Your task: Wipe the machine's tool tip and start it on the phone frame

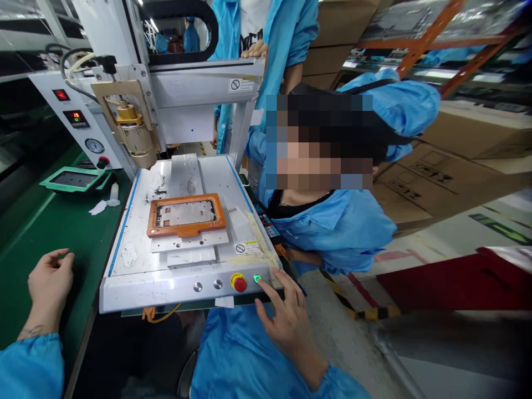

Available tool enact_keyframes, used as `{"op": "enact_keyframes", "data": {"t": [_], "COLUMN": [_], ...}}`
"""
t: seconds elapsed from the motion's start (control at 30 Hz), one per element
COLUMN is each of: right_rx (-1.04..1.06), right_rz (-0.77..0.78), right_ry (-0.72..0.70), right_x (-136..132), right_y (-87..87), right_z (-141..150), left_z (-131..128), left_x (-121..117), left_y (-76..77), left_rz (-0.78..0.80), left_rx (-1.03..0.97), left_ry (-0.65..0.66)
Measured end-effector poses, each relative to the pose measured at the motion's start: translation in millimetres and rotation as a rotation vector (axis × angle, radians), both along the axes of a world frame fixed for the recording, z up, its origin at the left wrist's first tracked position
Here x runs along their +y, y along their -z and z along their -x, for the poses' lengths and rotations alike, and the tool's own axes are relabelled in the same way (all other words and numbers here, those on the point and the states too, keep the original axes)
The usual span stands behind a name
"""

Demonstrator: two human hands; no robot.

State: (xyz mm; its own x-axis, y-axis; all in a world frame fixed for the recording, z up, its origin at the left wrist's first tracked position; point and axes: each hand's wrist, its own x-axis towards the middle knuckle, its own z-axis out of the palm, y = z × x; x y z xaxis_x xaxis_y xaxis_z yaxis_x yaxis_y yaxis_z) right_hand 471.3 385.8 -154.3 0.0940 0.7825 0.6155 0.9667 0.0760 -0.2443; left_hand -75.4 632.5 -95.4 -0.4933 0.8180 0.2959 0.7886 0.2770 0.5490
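My right hand (286, 321) reaches up to the front panel of a white dispensing machine (137, 285), fingers spread, one fingertip at the lit green button (257, 279). A red emergency button (240, 283) and two small metal buttons sit just left of it. My left hand (49, 285) rests on the green mat (50, 221) with its fingers loosely curled, holding nothing. On the machine bed an orange fixture (187, 215) holds a metal frame. The brass dispensing head (135, 136) hangs above the bed's back left.
A person in a blue coat (332, 227) leans in close at the machine's right side. Another person stands behind the gantry with a hand (254, 51) on it. A green tray (75, 180), a small bottle (114, 194), cardboard boxes (453, 166) and orange shelving surround the bench.
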Motion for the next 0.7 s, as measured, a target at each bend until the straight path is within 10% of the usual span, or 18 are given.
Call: {"op": "enact_keyframes", "data": {"t": [0.7], "right_rx": [-0.049], "right_rz": [-0.078], "right_ry": [0.004], "right_x": [4.6], "right_y": [1.7], "right_z": [-2.4], "left_z": [-9.5], "left_x": [-5.6], "left_y": [-6.5], "left_rz": [-0.012], "left_rx": [-0.121], "left_ry": [0.03]}}
